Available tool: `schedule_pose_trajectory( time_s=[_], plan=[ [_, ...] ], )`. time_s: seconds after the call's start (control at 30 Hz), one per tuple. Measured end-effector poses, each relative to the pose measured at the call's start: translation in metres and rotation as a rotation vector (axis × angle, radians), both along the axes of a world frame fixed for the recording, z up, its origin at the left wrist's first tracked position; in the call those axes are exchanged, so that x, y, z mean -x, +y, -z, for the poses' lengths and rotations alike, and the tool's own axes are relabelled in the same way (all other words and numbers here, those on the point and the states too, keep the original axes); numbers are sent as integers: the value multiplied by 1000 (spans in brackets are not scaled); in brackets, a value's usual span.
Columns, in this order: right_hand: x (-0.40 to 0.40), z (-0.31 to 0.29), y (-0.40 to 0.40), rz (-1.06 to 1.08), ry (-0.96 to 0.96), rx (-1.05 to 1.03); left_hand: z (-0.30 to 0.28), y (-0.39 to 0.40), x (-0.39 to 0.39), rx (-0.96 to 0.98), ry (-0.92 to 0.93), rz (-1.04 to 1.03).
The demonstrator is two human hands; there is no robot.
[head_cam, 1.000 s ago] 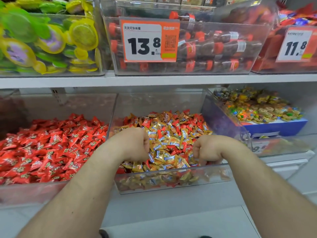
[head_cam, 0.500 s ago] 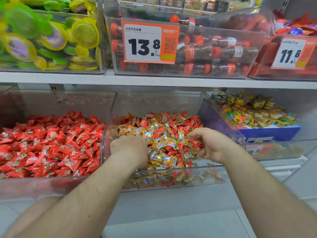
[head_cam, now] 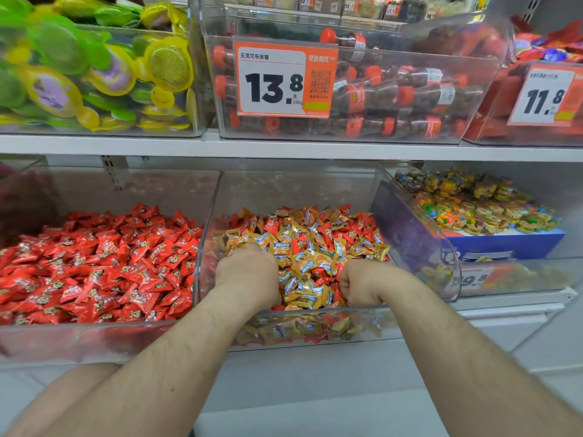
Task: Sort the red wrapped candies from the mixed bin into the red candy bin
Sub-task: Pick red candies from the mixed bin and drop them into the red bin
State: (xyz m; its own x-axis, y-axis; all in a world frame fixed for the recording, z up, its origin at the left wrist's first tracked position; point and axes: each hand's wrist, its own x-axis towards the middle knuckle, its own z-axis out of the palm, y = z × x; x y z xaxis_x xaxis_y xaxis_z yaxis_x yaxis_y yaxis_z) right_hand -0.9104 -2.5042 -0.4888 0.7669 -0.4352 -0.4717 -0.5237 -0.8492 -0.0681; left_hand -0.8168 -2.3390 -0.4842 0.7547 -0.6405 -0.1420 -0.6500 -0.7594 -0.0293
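The mixed bin [head_cam: 201, 279], a clear tub in the middle of the lower shelf, holds gold and red wrapped candies [head_cam: 315, 244] jumbled together. To its left the red candy bin [head_cam: 79, 342] is filled with red wrapped candies [head_cam: 94, 272]. Both my hands are inside the mixed bin near its front wall. My left hand [head_cam: 247, 274] has its fingers curled down into the pile, and what they grip is hidden. My right hand [head_cam: 362, 283] is curled into a fist at the front right, closed round a red candy that the fingers hide.
A slanted clear bin [head_cam: 419, 247] on the right holds colourful sweets on a blue box [head_cam: 504, 244]. The white upper shelf [head_cam: 284, 149] overhangs, carrying cola-bottle candies [head_cam: 394, 96], green and yellow jelly cups [head_cam: 79, 74] and price tags [head_cam: 284, 80].
My right hand reached to the back right of the pile, pinched a red candy, then pulled back to the front as a fist. My left hand stayed curled and sank into the pile.
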Motion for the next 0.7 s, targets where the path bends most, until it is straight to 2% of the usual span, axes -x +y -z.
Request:
schedule_pose_trajectory(
  time_s=[0.07,0.17,0.27,0.33,0.4,0.47,0.53,0.57,0.6,0.63,0.7],
  plan=[
    [5,-7,-6,-3,-44,-38,-6,4,-2,74,62,-6],
    [17,-19,-22,108,-246,-157,-17,11,-8,284,204,-8],
    [28,-24,-30,171,-355,-273,-25,16,-10,607,424,-27],
    [31,-26,-28,258,-478,-380,-29,13,-7,938,724,-82],
    [32,-32,-27,428,-694,-626,-31,7,-3,1216,1179,-200],
    [33,-36,-29,601,-851,-916,-32,-1,1,1312,1523,-340],
    [33,-38,-28,734,-893,-1106,-31,-11,5,1314,1706,-383],
    [34,-38,-28,814,-906,-1171,-29,-17,7,1304,1726,-391],
    [36,-38,-28,913,-934,-1235,-27,-23,8,1267,1660,-363],
    [37,-38,-29,1021,-975,-1310,-24,-31,9,1179,1473,-272],
    [39,-38,-31,1183,-1061,-1459,-16,-45,12,824,816,78]
  ],
)
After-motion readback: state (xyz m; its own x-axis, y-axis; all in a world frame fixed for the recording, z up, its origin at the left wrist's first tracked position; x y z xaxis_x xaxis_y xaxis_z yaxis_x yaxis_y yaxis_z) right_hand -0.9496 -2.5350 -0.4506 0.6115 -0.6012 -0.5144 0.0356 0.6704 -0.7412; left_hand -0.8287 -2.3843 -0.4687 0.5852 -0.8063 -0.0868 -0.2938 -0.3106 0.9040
